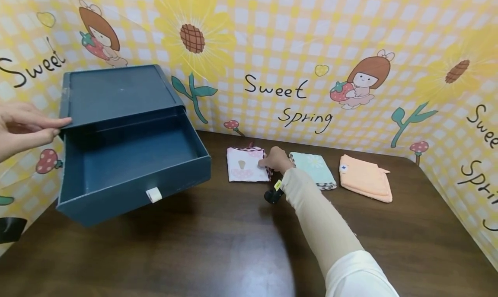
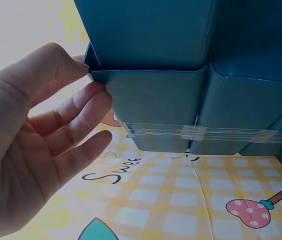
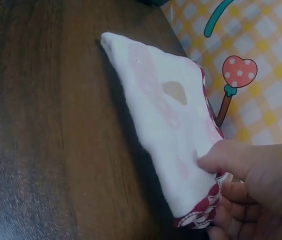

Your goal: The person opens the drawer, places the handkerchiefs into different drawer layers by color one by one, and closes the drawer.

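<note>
My right hand (image 1: 275,159) sits a little above the middle of the head view, at the right edge of the folded white cloth (image 1: 247,164) with the pink print. In the right wrist view my thumb presses on top of the cloth's near corner while my fingers (image 3: 226,212) curl under its red-trimmed edge, so I am pinching it. The cloth lies flat on the dark wooden table (image 1: 218,245), just left of my hand. In the wrist view its long axis runs from the lower right up toward the upper left; its far corner points to the upper left.

My left hand (image 1: 23,126) is at the left edge of the head view, fingers nearly straight, thumb and fingertips touching the corner of the blue drawer box (image 1: 124,141), whose drawer stands pulled out.

Right of my right hand lie a teal cloth (image 1: 313,169) and an orange cloth (image 1: 365,178).
</note>
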Demonstrator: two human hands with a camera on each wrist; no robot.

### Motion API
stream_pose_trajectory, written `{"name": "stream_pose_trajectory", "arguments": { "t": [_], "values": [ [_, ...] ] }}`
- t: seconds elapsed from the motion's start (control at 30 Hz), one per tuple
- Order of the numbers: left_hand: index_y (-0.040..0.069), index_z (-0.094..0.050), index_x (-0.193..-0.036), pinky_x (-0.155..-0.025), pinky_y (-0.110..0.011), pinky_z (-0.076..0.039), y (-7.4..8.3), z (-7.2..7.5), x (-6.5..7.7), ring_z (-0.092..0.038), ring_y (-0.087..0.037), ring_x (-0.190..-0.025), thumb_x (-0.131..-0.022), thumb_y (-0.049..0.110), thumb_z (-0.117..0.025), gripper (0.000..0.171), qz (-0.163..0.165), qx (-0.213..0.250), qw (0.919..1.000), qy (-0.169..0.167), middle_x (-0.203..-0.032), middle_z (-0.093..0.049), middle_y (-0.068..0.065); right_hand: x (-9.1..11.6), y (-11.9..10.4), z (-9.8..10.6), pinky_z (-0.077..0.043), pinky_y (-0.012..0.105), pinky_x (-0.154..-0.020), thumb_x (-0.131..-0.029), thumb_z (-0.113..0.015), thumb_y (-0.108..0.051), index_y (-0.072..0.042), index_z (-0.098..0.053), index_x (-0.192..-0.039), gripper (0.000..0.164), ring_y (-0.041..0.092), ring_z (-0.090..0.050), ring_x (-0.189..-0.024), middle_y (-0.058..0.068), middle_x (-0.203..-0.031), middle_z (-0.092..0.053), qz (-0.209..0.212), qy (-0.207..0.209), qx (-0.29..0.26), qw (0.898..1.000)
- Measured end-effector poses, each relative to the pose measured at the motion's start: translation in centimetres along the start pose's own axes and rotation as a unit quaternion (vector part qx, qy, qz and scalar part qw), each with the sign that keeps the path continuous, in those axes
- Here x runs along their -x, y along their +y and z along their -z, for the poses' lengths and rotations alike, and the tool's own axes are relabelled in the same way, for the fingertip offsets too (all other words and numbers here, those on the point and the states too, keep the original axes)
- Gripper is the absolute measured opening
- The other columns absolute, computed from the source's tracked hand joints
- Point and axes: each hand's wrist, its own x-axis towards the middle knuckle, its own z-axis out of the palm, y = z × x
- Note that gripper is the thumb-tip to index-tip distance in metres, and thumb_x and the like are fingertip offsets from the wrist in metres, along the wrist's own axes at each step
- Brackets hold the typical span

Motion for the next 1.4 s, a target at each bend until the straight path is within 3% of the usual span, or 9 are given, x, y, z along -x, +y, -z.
{"name": "stream_pose_trajectory", "arguments": {
  "t": [0.17,0.33,0.43,0.53,0.7,0.93,1.07,1.2,1.4],
  "values": [
    [0.045,-0.061,-0.095,-0.044,-0.011,-0.034,0.2,0.0,0.0,-0.043,0.002,-0.058,-0.083,-0.008,-0.058,0.055,-0.002,0.012,0.9999,0.003,-0.072,-0.050,0.014,0.1,0.1,0.3,-0.029,0.025,-0.042,-0.079,-0.066,-0.020,-0.014,-0.036,-0.045,0.047,0.011,-0.028,-0.039,-0.003,-0.042,-0.028,0.011,0.018,-0.015,1.000],
    [0.045,-0.060,-0.098,-0.043,-0.014,-0.033,-0.3,0.0,0.2,-0.042,0.001,-0.057,-0.084,-0.006,-0.059,0.053,-0.011,-0.002,0.9999,-0.002,-0.073,-0.048,0.012,0.2,0.1,0.7,-0.038,0.025,-0.046,-0.079,-0.068,-0.024,-0.014,-0.038,-0.043,0.048,0.011,-0.034,-0.040,-0.005,-0.041,-0.030,-0.003,0.036,-0.036,0.999],
    [0.046,-0.060,-0.100,-0.042,-0.015,-0.033,-0.6,0.0,0.4,-0.041,0.000,-0.057,-0.084,-0.006,-0.059,0.054,-0.023,-0.010,0.9997,-0.001,-0.073,-0.047,0.011,0.3,-0.1,0.8,-0.036,0.024,-0.046,-0.079,-0.068,-0.025,-0.014,-0.038,-0.043,0.048,0.011,-0.034,-0.041,-0.005,-0.041,-0.031,-0.002,0.042,-0.033,0.999],
    [0.044,-0.061,-0.099,-0.042,-0.015,-0.033,-0.7,-0.1,0.4,-0.041,0.000,-0.057,-0.083,-0.007,-0.059,0.054,-0.027,-0.006,0.9996,0.002,-0.073,-0.047,0.010,0.5,-0.3,0.8,-0.034,0.024,-0.046,-0.078,-0.069,-0.023,-0.010,-0.051,-0.046,0.039,0.011,-0.036,-0.044,-0.004,-0.043,-0.040,0.000,0.055,-0.036,0.998],
    [0.046,-0.060,-0.095,-0.042,-0.014,-0.032,-0.3,-0.4,0.4,-0.042,0.001,-0.057,-0.082,-0.009,-0.058,0.057,-0.019,0.005,0.9998,0.006,-0.072,-0.047,0.011,1.0,-0.5,0.9,-0.037,0.022,-0.049,-0.077,-0.069,-0.020,-0.005,-0.073,-0.068,0.018,0.011,-0.043,-0.052,-0.001,-0.058,-0.059,0.028,0.076,-0.056,0.995],
    [0.046,-0.060,-0.096,-0.045,-0.010,-0.035,-0.4,-0.3,0.3,-0.043,0.004,-0.059,-0.084,-0.007,-0.058,0.054,-0.011,-0.004,0.9999,0.000,-0.072,-0.049,0.015,1.7,-0.9,1.3,-0.022,0.023,-0.043,-0.079,-0.063,-0.011,-0.009,-0.041,-0.045,0.041,0.009,-0.022,-0.040,-0.003,-0.042,-0.031,0.101,0.105,-0.109,0.983],
    [0.049,-0.058,-0.097,-0.046,-0.010,-0.036,-0.6,-0.2,0.2,-0.043,0.006,-0.059,-0.085,-0.003,-0.057,0.053,-0.012,-0.025,0.9996,0.003,-0.073,-0.048,0.018,2.2,-1.4,1.9,-0.027,0.022,-0.043,-0.081,-0.061,-0.009,-0.006,-0.049,-0.050,0.033,0.009,-0.030,-0.038,-0.002,-0.043,-0.036,0.138,0.121,-0.128,0.975],
    [0.050,-0.055,-0.095,-0.046,-0.009,-0.036,-0.7,0.0,0.0,-0.044,0.007,-0.059,-0.085,-0.003,-0.057,0.054,-0.007,-0.028,0.9996,0.002,-0.073,-0.048,0.019,2.6,-2.0,2.5,-0.032,0.022,-0.041,-0.083,-0.060,-0.010,-0.004,-0.057,-0.058,0.026,0.010,-0.040,-0.037,0.000,-0.044,-0.045,0.141,0.119,-0.150,0.971],
    [0.045,-0.061,-0.101,-0.050,-0.007,-0.037,-1.3,-0.1,-0.1,-0.045,0.008,-0.063,-0.085,-0.002,-0.057,0.050,-0.017,-0.018,0.9997,0.000,-0.077,-0.050,0.021,3.2,-3.0,3.3,-0.024,0.022,-0.043,-0.082,-0.061,-0.011,-0.010,-0.042,-0.046,0.041,0.009,-0.030,-0.038,-0.003,-0.040,-0.035,0.183,0.145,-0.116,0.965]
  ]
}}
